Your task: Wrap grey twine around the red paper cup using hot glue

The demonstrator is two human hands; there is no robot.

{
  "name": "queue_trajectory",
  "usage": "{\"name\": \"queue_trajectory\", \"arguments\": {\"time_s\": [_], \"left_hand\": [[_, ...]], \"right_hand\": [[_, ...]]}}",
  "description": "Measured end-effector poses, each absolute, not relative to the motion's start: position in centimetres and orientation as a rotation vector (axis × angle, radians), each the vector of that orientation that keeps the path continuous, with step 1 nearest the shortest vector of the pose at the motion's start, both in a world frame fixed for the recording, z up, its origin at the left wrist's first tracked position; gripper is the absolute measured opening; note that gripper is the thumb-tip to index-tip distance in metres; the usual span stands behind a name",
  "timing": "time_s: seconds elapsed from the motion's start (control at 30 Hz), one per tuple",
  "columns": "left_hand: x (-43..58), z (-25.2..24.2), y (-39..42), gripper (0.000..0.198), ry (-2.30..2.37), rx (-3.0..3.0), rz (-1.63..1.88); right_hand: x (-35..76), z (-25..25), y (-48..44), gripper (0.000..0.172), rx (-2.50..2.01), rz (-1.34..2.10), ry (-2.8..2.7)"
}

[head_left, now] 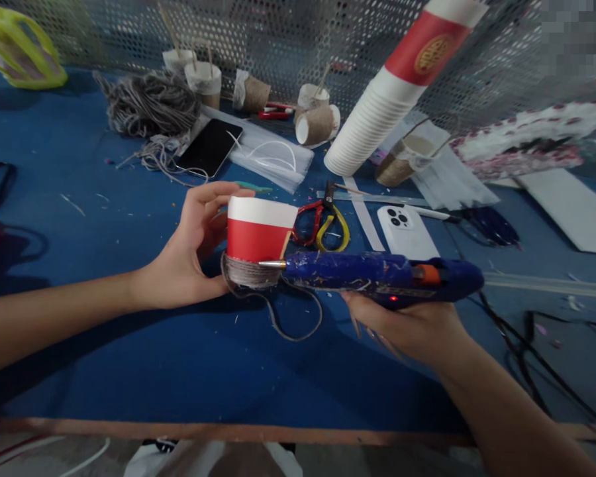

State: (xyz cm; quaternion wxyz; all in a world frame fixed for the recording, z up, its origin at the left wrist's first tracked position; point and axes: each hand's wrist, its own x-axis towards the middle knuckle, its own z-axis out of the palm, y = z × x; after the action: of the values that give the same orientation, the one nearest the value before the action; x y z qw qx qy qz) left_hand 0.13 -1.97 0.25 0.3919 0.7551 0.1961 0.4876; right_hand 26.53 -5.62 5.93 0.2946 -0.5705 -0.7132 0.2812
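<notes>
My left hand (191, 245) grips a red and white paper cup (258, 232) from its left side, fingers behind and thumb low. Grey yarn (253, 273) is wound around the cup's lower part, and a loose loop of it hangs to the right over the table. In my right hand (402, 328) is a blue hot glue gun (357, 270), its small red light lit. The gun's metal nozzle points left and is at the upper edge of the wound yarn; whether it touches I cannot tell. A clear glue stick (546, 285) extends from the gun's back.
Behind the cup lie scissors (328, 218) with red and yellow handles, a white phone (408, 232) and a black phone (211, 147). A leaning stack of paper cups (377, 109), a grey yarn bundle (151, 103) and several twine-wrapped cups stand farther back. Black cables (516, 344) trail at right.
</notes>
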Motion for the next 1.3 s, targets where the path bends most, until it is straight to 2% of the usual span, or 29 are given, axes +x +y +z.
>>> {"name": "queue_trajectory", "arguments": {"time_s": [0.1,0.47,0.9,1.13,1.3], "left_hand": [[-0.08,0.13,-1.85,0.095,0.498,1.933,1.2],[-0.03,0.41,-1.86,0.08,0.499,1.861,1.183],[0.0,0.56,-1.98,0.078,0.496,1.786,1.149],[-0.17,0.69,-1.96,0.082,0.488,1.786,1.123],[-0.09,0.59,-1.85,0.078,0.525,1.857,1.142]], "right_hand": [[26.69,5.86,-5.53,0.027,-1.478,0.764,-1.984],[26.74,5.81,-5.7,0.025,-1.49,0.778,-1.929],[26.5,6.21,-5.83,0.028,-1.51,0.767,-1.913],[26.73,5.97,-5.72,0.026,-1.51,0.724,-1.93],[26.76,5.88,-5.54,0.022,-1.472,0.677,-1.983]]}}
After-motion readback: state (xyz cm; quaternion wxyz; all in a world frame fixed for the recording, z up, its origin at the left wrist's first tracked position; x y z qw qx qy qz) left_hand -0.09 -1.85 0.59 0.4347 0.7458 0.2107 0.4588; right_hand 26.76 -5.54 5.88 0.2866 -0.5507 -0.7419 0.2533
